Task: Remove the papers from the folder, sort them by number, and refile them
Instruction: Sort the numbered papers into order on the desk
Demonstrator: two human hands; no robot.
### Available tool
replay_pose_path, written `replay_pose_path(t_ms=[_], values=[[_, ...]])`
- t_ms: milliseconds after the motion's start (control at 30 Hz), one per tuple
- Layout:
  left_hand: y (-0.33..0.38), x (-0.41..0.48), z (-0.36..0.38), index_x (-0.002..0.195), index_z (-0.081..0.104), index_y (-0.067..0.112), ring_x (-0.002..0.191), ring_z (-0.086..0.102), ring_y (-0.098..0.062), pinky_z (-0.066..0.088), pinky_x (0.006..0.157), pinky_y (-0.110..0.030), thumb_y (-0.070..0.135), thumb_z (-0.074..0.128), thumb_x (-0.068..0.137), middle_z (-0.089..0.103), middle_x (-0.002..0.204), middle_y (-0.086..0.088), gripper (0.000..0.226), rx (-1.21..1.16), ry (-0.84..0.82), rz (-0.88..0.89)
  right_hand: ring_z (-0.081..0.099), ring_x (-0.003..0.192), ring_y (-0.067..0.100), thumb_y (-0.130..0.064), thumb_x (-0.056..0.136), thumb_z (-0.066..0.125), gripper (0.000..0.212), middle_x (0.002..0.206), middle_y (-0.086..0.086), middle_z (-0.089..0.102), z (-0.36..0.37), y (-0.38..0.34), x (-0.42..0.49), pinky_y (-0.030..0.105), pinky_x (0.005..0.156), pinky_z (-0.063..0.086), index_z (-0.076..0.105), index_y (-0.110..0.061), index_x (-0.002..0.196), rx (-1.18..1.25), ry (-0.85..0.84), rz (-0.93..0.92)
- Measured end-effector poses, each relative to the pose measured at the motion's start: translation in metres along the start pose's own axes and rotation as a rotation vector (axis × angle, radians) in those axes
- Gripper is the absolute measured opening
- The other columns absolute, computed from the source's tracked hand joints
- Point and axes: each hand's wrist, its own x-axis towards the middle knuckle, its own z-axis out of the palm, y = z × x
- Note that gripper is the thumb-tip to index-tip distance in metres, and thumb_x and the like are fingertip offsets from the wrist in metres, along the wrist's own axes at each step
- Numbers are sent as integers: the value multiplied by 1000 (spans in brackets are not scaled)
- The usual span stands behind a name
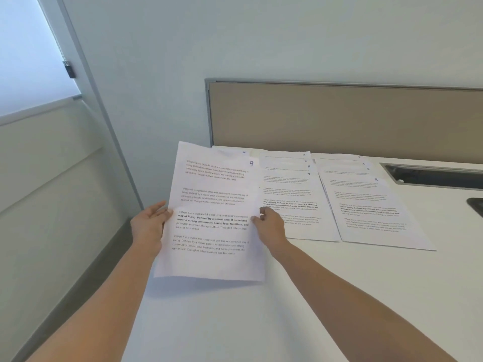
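Observation:
I hold a printed sheet marked 9 above the white desk, lifted at its left edge. My left hand pinches its left edge, thumb on top. My right hand pinches its right edge. Behind it lies a sheet marked 10, mostly hidden. To the right lies a fanned stack showing 1, 3, 5, 7. Further right lies another fanned stack showing 2, 4, 6, 8. No folder is in view.
A tan partition panel stands along the desk's back edge. A grey cable slot is cut into the desk at the right, with a dark object at the frame's right edge. The desk's left edge drops beside the wall.

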Motion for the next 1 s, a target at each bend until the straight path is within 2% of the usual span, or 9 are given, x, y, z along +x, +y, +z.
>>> replay_pose_path(t_ms=[100, 167, 367, 467, 533, 700, 800, 933, 1000], values=[[-6, -5, 31, 123, 52, -3, 86, 63, -27, 49, 92, -46, -8, 57, 87, 61, 112, -19, 37, 14, -67, -69, 48, 73, 13, -10, 94, 47, 22, 87, 0, 55, -27, 5, 9, 21, 58, 37, 58, -5, 112, 48, 82, 36], [-13, -12, 55, 122, 52, 1, 79, 62, -23, 51, 84, -38, -6, 57, 88, 61, 106, -16, 36, 74, -116, -90, 50, 81, 17, -10, 94, 46, 24, 96, 5, 59, -49, 12, 16, 24, 61, 38, 58, -5, 114, 52, 136, 59], [-44, -29, 119, 130, 48, 4, 98, 59, -30, 47, 94, -44, -8, 62, 84, 62, 114, -16, 50, 299, -316, -92, 52, 83, 19, -11, 93, 51, 24, 101, 8, 60, -111, 44, 41, 21, 57, 38, 57, -6, 116, 43, 274, 140], [-59, -29, 142, 131, 49, 2, 96, 59, -26, 46, 97, -41, -12, 60, 82, 61, 111, -11, 52, 429, -313, -35, 53, 80, 21, -9, 90, 55, 25, 97, 8, 60, -132, 58, 51, 25, 62, 39, 57, -5, 114, 31, 339, 177], [-67, -30, 155, 130, 51, -2, 91, 56, -23, 47, 94, -35, -17, 58, 81, 60, 106, -10, 52, 469, -313, -15, 52, 80, 22, -7, 89, 56, 25, 94, 8, 59, -141, 66, 57, 25, 70, 40, 57, -4, 114, 5, 363, 186], [-77, -30, 176, 124, 57, -2, 90, 56, -20, 42, 84, -24, -18, 55, 81, 63, 114, -15, 47, 578, -293, 27, 51, 81, 20, -2, 87, 56, 20, 82, 3, 57, -153, 81, 67, 30, 79, 44, 62, 0, 107, -163, 354, 158], [-83, -26, 180, 121, 59, -1, 88, 55, -20, 39, 81, -22, -19, 53, 81, 64, 103, -12, 44, 630, -265, 50, 52, 81, 19, 0, 86, 55, 17, 93, 10, 63, -153, 85, 72, 24, 73, 41, 66, 2, 99, -220, 336, 136], [-90, -21, 179, 121, 60, 1, 91, 57, -20, 42, 86, -24, -14, 58, 81, 65, 112, -15, 43, 698, -230, 69, 52, 76, 18, -2, 86, 56, 14, 81, 3, 58, -150, 89, 77, 22, 60, 36, 67, 1, 93, -271, 316, 102], [-92, -19, 179, 118, 62, 1, 99, 60, -25, 45, 94, -29, -13, 58, 80, 65, 112, -17, 41, 708, -203, 72, 52, 76, 19, -3, 86, 56, 15, 80, 3, 58, -149, 91, 79, 21, 64, 35, 68, 1, 93, -293, 306, 85]])
